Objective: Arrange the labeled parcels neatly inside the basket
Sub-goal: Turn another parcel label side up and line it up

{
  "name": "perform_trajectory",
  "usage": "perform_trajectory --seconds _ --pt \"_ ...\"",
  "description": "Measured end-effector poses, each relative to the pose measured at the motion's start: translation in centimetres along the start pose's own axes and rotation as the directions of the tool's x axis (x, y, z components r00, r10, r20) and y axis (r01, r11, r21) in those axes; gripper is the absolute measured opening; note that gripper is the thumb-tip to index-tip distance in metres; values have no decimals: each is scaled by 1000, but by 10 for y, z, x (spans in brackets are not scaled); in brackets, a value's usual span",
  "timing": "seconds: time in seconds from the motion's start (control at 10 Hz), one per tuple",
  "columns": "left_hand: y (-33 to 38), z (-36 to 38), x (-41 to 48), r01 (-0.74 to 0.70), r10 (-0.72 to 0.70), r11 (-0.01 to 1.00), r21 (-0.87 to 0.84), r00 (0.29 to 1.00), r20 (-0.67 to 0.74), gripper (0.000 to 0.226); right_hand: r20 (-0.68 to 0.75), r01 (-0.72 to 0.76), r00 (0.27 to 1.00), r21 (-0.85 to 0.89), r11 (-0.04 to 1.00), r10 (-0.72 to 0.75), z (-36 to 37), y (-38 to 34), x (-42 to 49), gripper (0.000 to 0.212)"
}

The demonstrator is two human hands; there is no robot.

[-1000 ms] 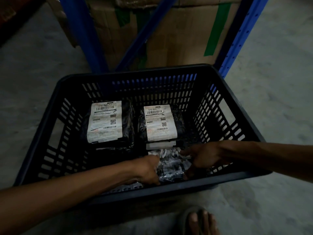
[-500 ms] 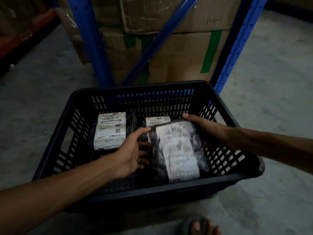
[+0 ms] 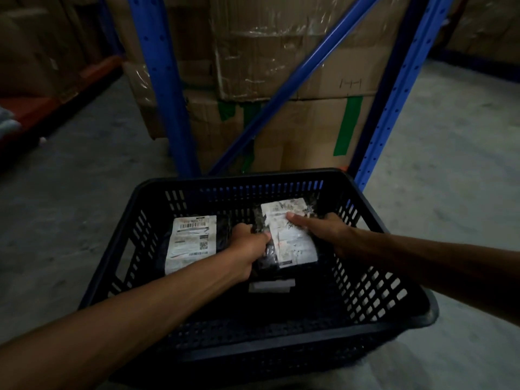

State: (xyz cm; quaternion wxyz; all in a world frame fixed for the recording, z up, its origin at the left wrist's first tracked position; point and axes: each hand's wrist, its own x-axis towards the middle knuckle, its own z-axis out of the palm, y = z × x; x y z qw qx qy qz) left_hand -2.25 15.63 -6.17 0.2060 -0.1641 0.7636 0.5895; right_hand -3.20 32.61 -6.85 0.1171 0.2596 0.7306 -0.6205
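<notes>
A: Where are your hands?

B: Both are down in the basket (image 3: 394,311), on the parcel (image 3: 292,240) at about 1 o'clock from the basket's middle. Your left hand (image 3: 247,249) is curled round that parcel's left edge, fingers wrapped under the dark wrap. Your right hand (image 3: 323,229) lies flat on top from the 3 o'clock side, fingers stretched over the white label, so you are pressing rather than pinching there.

A: And the other parcel?

B: It (image 3: 192,239) lies flat at 10 o'clock in the basket, label up, barcode toward the far wall. It sits just beside the one you hold, and your left hand is between the two.

A: Is anything under the held parcel?

B: A pale strip (image 3: 271,286) shows just below its near edge, at 6 o'clock from it. You cannot tell whether it belongs to another parcel; it is too dark.

A: What is around the basket?

B: It stands on a grey floor (image 3: 450,178). At 12 o'clock, blue rack posts (image 3: 166,94) rise with taped cardboard boxes (image 3: 281,66) stacked behind them; one box bears green tape (image 3: 349,125).
</notes>
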Motion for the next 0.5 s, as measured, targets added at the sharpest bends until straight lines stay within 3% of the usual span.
perform_trajectory --seconds 0.1,0.2,0.3,0.5 --pt "-2 -4 17 37 -37 999 11 999 -33 62 -12 29 1000 -25 999 -29 11 4 13 80" --pt "-7 -4 32 -3 12 997 82 993 -118 50 -30 50 998 -67 997 -52 20 8 27 61" --pt "-14 0 40 -17 36 987 162 992 -118 36 -15 120 992 -196 973 -125 28 21 34 52" --pt "-14 1 45 -3 15 958 286 999 -39 56 -43 125 988 -369 921 -151 28 23 41 61"
